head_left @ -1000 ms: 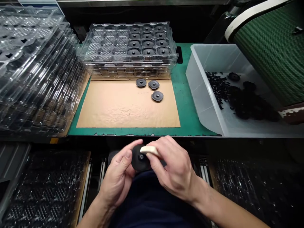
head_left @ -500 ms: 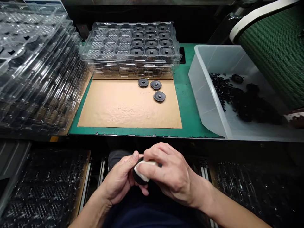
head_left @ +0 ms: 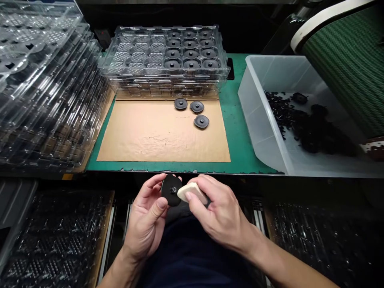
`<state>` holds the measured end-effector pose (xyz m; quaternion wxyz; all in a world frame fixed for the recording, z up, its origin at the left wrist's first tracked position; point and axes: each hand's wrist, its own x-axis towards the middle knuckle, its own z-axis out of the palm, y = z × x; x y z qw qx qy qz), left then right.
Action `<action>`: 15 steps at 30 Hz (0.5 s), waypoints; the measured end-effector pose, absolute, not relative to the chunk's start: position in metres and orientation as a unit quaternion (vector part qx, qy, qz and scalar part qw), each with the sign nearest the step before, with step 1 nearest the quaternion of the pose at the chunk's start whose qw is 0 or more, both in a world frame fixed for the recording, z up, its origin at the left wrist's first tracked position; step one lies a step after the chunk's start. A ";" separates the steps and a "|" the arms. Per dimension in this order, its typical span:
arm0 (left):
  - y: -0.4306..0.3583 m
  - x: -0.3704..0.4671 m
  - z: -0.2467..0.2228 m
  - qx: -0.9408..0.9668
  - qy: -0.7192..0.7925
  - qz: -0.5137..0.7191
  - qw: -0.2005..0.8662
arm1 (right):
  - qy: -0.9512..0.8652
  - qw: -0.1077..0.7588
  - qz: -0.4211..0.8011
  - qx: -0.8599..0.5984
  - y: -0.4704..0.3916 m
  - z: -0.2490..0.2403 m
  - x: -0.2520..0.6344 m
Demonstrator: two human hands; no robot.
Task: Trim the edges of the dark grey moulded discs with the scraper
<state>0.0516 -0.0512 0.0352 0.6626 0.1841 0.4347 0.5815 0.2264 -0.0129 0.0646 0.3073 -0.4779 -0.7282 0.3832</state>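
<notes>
Left hand (head_left: pixel 147 224) pinches round black plastic disc (head_left: pixel 171 190) by rim; looks light, stiff. Right hand (head_left: pixel 220 218) closed on cream eraser-like block (head_left: pixel 192 191), touching disc near hub.

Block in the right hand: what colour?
Cream block, pinched in the right hand; head view.

green bench (head_left: pixel 237 132) | cardboard sheet (head_left: pixel 156 134) — tray stack (head_left: pixel 165 80) — clear bin (head_left: pixel 264 120)

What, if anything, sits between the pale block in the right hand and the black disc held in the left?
Nothing visible. The pale block in the right hand meets the black disc, which the left hand pinches by its rim.
</notes>
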 end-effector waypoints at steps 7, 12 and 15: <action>-0.049 0.043 0.033 0.115 0.413 0.439 0.789 | -0.848 0.247 0.281 -0.375 -0.004 0.061 0.239; -0.055 0.046 0.023 0.064 0.368 0.375 0.849 | -0.879 0.249 0.304 -0.271 0.000 0.061 0.247; -0.056 0.046 0.022 0.049 0.339 0.348 0.873 | -0.890 0.261 0.295 -0.232 0.000 0.058 0.250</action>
